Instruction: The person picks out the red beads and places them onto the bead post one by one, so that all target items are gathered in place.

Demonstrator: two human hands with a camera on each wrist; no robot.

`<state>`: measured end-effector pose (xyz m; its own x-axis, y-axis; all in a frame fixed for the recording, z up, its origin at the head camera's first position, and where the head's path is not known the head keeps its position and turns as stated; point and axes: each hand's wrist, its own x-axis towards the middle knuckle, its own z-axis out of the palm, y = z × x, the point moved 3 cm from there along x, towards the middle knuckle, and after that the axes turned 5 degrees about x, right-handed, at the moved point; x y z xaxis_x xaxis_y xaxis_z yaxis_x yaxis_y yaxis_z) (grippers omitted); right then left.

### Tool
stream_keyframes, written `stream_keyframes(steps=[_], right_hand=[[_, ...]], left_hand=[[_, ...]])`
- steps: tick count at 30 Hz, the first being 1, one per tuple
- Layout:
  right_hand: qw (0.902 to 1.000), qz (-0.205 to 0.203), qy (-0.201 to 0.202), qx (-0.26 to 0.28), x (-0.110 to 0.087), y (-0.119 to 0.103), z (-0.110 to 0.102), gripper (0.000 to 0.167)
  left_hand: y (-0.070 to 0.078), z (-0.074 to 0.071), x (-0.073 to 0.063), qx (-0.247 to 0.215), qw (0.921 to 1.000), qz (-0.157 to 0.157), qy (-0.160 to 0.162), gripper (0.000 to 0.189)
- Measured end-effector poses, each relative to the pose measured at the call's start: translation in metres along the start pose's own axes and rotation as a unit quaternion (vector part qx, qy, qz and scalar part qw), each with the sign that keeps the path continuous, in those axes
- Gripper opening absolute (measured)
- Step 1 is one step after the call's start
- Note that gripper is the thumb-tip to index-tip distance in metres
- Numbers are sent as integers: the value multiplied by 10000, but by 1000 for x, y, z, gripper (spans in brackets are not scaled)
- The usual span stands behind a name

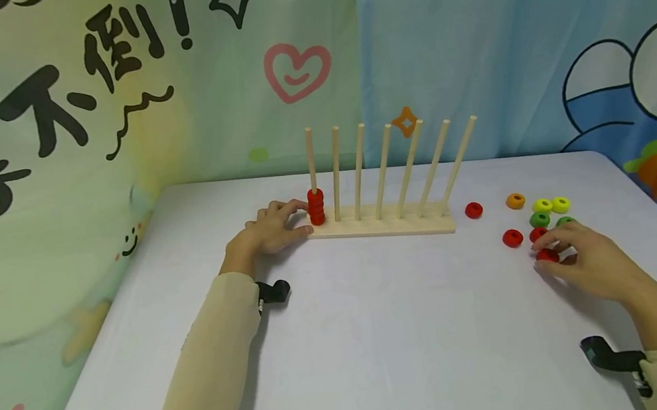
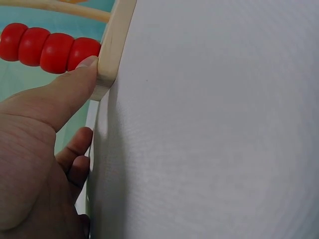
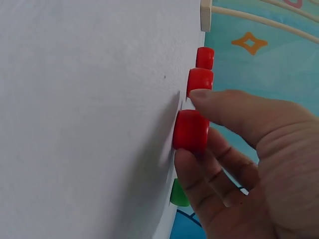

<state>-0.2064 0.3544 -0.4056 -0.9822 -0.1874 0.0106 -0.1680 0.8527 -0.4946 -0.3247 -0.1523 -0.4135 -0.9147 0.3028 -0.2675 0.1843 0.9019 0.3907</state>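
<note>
A light wooden peg stand [image 1: 381,227] with several upright pegs stands toward the back of the table. Several red beads [image 1: 317,207] are stacked on its leftmost peg. My left hand [image 1: 273,229] holds that end of the stand, its thumb [image 2: 77,82] pressing the base beside the lowest bead in the left wrist view. Out to the right, my right hand [image 1: 595,260] has its thumb and fingers around a red bead [image 3: 191,132], low over the table. Another red bead [image 1: 539,234] lies just beyond the fingertips, partly covered by them.
Loose beads lie around my right hand: two more red ones [image 1: 512,238], an orange bead [image 1: 516,200], yellow beads [image 1: 542,207] and green beads [image 1: 540,220]. White cloth covers the table [image 1: 378,333]. A printed curtain [image 1: 437,40] hangs behind its back edge.
</note>
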Motion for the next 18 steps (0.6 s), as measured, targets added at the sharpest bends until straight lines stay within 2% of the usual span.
stream_keyframes(steps=[4, 7, 13, 18], right_hand=[[9988, 200, -439, 115, 0, -1, 1, 28], [9977, 218, -626, 141, 0, -5, 3, 29], [9988, -27, -484, 104, -2, -13, 3, 32], [9991, -315, -76, 289, -5, -19, -3, 31]], left_hand=[[0, 0, 0, 11, 10000, -40, 14, 56], [-2, 0, -1, -8, 10000, -64, 9, 56], [-2, 0, -2, -42, 10000, -52, 10, 55], [0, 1, 0, 12, 10000, -4, 25, 56]])
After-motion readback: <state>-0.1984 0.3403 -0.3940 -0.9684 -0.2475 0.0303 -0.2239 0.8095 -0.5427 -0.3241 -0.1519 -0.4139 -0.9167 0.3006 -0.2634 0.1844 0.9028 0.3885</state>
